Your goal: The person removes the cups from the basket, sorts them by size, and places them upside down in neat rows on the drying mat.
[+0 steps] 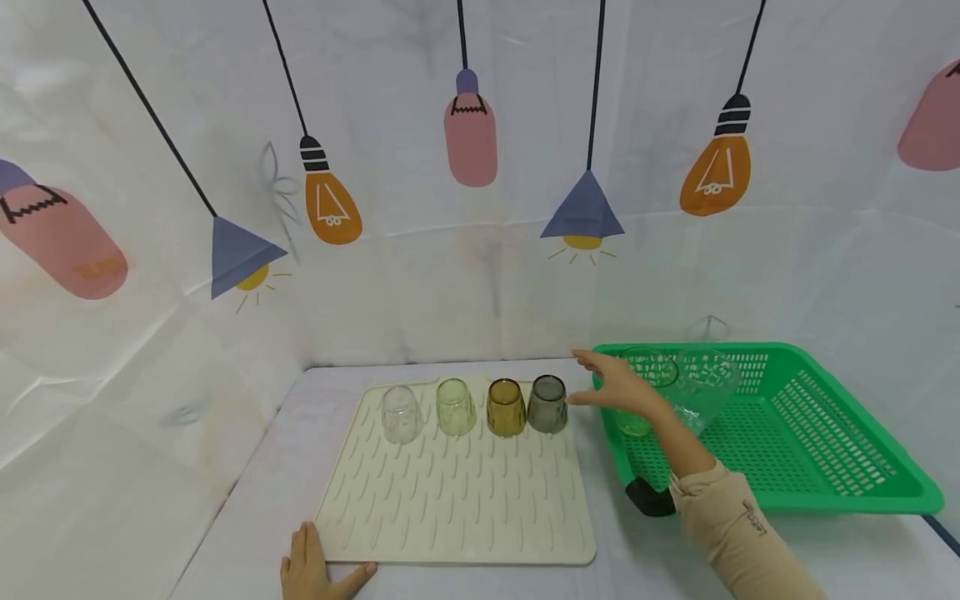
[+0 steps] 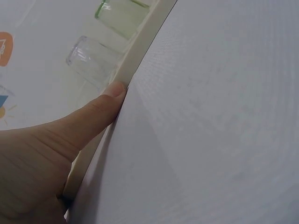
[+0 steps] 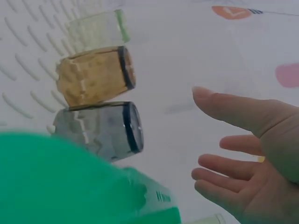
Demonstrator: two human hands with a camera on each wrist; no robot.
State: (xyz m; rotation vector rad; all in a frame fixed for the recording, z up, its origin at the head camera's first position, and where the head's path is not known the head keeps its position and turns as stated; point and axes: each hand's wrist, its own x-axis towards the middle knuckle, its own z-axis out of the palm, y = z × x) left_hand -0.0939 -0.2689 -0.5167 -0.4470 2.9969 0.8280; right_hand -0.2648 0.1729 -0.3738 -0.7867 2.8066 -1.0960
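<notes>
Four glasses (image 1: 506,408) sit in a row near 12 o'clock on a cream ribbed mat (image 1: 457,500). Grey one (image 1: 547,405) is nearest the right hand (image 1: 618,383), which is off at 2 o'clock, thumb and fingers wide apart, holding nothing. Left hand (image 1: 311,575) is at the mat's 7 o'clock corner, fingers straight, thumb on the edge. Table (image 1: 630,550) looks white, green basket (image 1: 862,502) toward 3 o'clock has more glasses (image 1: 708,383), and the white wall sheet (image 1: 420,292) has lamps (image 1: 583,212) printed on it.

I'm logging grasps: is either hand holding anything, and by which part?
Nothing is held: the right hand is empty beside the gray glass; the left hand merely touches the mat at its near-left corner.
</notes>
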